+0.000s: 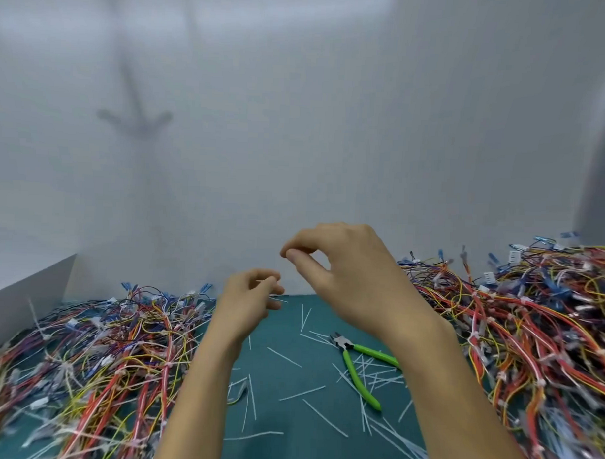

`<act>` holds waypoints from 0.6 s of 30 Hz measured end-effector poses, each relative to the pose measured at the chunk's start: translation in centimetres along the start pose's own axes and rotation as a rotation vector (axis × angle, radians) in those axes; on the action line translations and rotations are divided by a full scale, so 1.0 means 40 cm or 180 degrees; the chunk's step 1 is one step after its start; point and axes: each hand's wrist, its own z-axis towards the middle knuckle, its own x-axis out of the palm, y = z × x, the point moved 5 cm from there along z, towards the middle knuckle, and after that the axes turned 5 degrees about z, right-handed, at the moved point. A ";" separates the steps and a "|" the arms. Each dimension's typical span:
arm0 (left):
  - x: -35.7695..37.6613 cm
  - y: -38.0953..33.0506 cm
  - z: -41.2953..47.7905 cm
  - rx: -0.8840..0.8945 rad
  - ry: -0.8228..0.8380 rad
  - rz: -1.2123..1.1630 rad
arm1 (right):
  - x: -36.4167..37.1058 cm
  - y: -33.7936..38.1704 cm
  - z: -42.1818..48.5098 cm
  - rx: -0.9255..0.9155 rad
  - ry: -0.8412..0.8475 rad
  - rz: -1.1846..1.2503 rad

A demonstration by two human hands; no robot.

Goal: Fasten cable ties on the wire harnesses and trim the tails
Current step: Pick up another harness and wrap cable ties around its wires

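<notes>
**Hands raised over the mat, no harness in hand.** Nearest you, cut tails [284, 357] littered the mat [291, 318]. Among them lay the cutters [341, 344], just beside your right forearm. Their long axis ran from the jaws, away and leftward, to the green handles, toward you and rightward, so they sat nearer your right hand than your left. Harnesses were heaped on both sides, the left pile [94, 352] by your left forearm and the right pile [531, 323] by your right.

Farther out, both hands hung above the mat, near each other but apart. Your left hand [249, 298] was curled, its fingertips pinching a thin pale strip, probably a tie [281, 298], which pointed rightward. Your right hand [344, 272], higher and farther off, pressed thumb to forefinger. Whether anything lay between them could not be told.

A harness probably had to come next, and each pile lay within reach of its own hand. Behind stood the wall [298, 126].
</notes>
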 end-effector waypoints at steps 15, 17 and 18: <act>-0.238 0.192 0.019 -0.1168 -0.0272 0.3240 | -0.027 -0.016 -0.019 0.0765 -0.1127 -0.0354; -0.234 0.202 0.017 -0.1135 -0.0331 0.3217 | -0.027 -0.009 -0.021 0.0718 -0.1254 -0.0586; -0.234 0.202 0.016 -0.1099 -0.0384 0.3229 | -0.025 -0.007 -0.020 0.0681 -0.1270 -0.0710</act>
